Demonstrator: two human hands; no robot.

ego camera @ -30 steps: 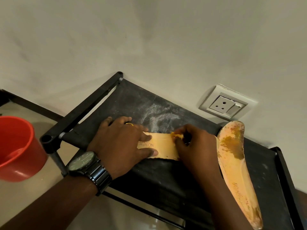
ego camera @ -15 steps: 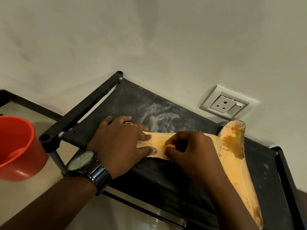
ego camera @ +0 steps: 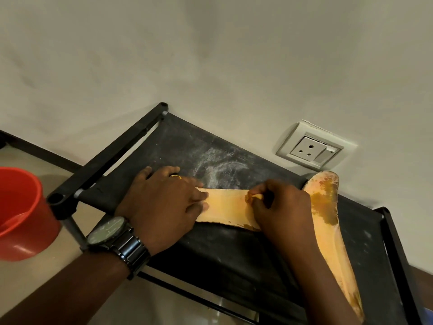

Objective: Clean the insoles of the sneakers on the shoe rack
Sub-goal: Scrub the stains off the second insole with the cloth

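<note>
A tan insole [ego camera: 228,207] lies flat across the black fabric top of the shoe rack [ego camera: 234,249]. My left hand [ego camera: 161,205], with a wristwatch and a ring, presses its left end down with straight fingers. My right hand [ego camera: 281,207] is curled round a small yellow scrubbing piece [ego camera: 254,197] and holds it against the insole's middle. A second tan insole [ego camera: 332,231], with a dark stain near its top, lies lengthwise at the right, partly under my right forearm.
A red bucket [ego camera: 21,212] stands on the floor at the left. White powder marks [ego camera: 218,170] dust the rack behind the insole. A wall socket [ego camera: 314,148] sits just above the rack's back edge.
My right hand with the scrubbing piece slid left along the insole, then back to the right. My left hand stayed pressing the insole's end.
</note>
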